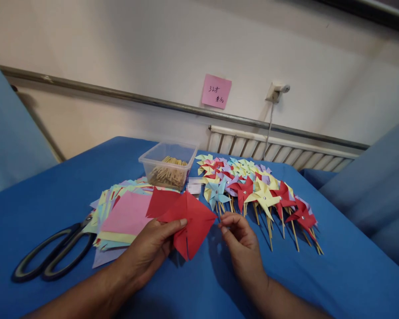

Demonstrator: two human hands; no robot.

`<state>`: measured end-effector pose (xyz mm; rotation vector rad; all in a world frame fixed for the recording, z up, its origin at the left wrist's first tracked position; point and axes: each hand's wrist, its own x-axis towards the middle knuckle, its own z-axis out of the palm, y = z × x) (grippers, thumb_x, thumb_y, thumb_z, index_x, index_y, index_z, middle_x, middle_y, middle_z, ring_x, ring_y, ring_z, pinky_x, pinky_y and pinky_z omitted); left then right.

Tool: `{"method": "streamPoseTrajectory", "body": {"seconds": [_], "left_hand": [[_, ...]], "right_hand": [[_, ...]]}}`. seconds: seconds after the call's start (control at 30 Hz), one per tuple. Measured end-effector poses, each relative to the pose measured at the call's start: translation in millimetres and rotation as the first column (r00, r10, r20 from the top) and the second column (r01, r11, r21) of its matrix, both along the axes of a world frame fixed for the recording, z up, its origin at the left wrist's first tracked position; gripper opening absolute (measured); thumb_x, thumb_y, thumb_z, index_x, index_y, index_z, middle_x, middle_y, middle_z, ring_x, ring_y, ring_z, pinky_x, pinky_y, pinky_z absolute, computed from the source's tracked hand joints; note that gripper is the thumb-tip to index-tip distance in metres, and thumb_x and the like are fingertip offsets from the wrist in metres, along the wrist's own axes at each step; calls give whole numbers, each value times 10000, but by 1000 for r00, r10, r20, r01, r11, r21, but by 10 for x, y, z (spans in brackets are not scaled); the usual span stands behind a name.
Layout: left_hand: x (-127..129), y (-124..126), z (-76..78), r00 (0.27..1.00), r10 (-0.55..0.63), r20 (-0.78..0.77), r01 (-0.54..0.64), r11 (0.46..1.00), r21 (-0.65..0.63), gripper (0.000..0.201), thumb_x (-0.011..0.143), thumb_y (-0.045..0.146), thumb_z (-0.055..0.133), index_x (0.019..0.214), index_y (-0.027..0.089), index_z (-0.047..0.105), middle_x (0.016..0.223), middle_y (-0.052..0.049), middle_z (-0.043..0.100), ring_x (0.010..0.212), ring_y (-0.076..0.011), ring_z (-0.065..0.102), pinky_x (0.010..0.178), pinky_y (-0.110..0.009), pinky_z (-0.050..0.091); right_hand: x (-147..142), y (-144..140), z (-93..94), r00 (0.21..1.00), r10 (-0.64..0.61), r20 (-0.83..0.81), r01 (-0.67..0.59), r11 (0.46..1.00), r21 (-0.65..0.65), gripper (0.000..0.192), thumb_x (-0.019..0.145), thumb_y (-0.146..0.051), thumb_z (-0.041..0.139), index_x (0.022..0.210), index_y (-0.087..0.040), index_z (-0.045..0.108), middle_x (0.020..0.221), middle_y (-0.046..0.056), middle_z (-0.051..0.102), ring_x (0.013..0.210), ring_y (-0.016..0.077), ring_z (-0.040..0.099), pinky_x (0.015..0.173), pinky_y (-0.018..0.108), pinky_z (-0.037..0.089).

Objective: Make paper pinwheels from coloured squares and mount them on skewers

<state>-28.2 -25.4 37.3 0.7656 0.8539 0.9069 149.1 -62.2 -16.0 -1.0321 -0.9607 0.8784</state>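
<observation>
My left hand (153, 248) holds a red paper square (189, 221) with cut corners above the blue cloth, thumb on top near its middle. One flap of the red paper is folded up toward the left. My right hand (241, 241) is just right of the paper, fingers pinched together near its right corner; whether something small sits between the fingertips I cannot tell. A row of finished paper pinwheels (252, 188) on wooden sticks, red, yellow, blue and purple, lies right behind my right hand.
A stack of coloured paper squares (124, 215) lies to the left, pink on top. Black-handled scissors (53, 254) rest at the stack's left. A clear plastic box (168, 166) of wooden sticks stands behind. The blue-covered table (319, 283) ends near a wall with a radiator (279, 150).
</observation>
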Motion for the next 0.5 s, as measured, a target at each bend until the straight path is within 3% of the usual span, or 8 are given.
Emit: {"method": "streamPoseTrajectory", "body": {"seconds": [0.1,0.27,0.5], "left_hand": [[-24,3,22,1000,15,11,-14,1000,-12,132,746,239,711,862,183,738,875,-60,754,770,-189,672,762,-298,538],[-26,3,3,999,18,38,-17,1000,-20,148,763,216,695,895,162,731,869,-63,753,792,-191,678,729,-282,550],[-30,0,-15,996,-27,80,28,1000,-14,180,784,197,673,957,183,722,924,-53,755,819,-191,684,763,-295,548]], "right_hand": [[8,-24,6,985,-46,167,34,997,74,103,793,-208,621,890,-236,600,1145,57,533,1008,198,545,800,318,450],[-2,-86,71,893,-108,438,23,981,193,234,788,-108,574,971,-252,596,1254,62,453,1215,235,433,1022,439,342],[-14,-176,116,792,-147,593,-37,957,287,386,795,-67,546,1114,-284,569,1353,65,368,1289,257,371,1051,491,330]]}}
